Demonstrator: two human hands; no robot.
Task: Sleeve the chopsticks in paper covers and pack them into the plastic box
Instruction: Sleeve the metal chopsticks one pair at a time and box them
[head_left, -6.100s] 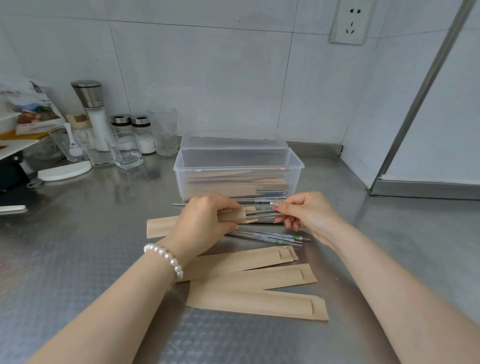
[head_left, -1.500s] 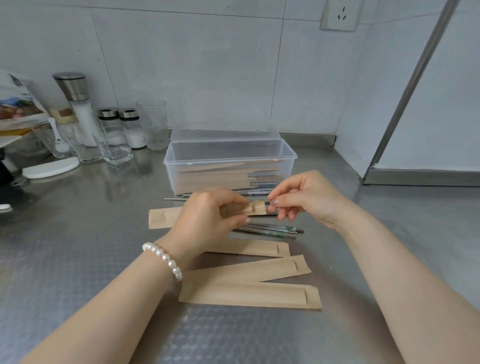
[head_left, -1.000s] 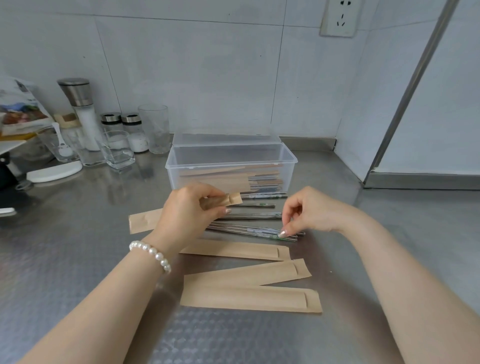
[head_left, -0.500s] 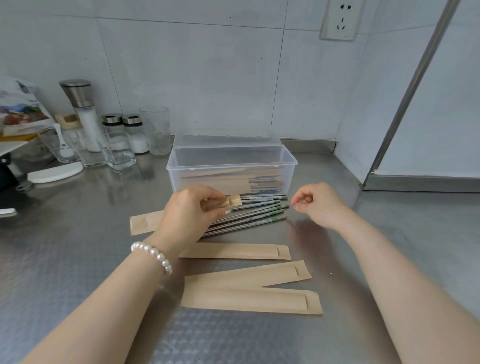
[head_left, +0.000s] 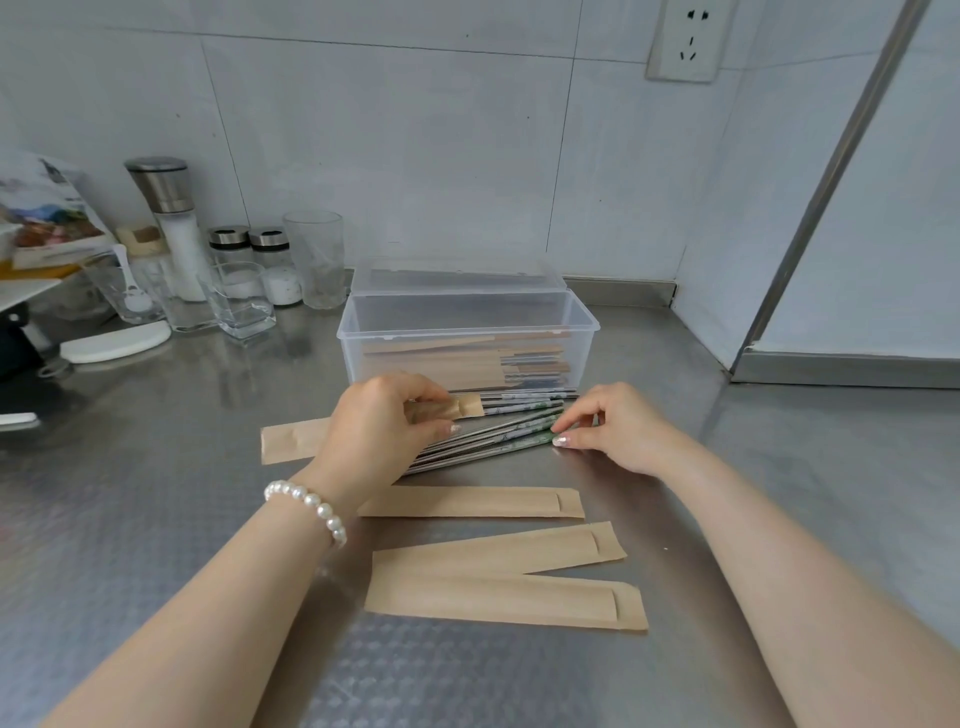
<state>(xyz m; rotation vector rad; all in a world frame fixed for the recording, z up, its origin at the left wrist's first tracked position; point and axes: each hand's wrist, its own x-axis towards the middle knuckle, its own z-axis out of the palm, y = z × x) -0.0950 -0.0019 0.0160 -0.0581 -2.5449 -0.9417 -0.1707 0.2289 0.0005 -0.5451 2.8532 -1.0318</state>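
The left hand (head_left: 382, 426) grips a paper cover (head_left: 467, 406), hiding its middle; the right hand (head_left: 615, 428) pinches chopsticks (head_left: 498, 436) on the tabletop (head_left: 156, 519) near the box (head_left: 467, 332).

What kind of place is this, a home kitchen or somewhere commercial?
Probably a commercial or canteen kitchen: a steel counter against a tiled wall, a salt grinder with shakers at the back, and a plastic box stocked with sleeved chopsticks.

Matt brown paper sleeves (head_left: 470, 502), shiny metal chopsticks (head_left: 483, 441), clear plastic box (head_left: 467, 332), embossed steel counter (head_left: 156, 519)
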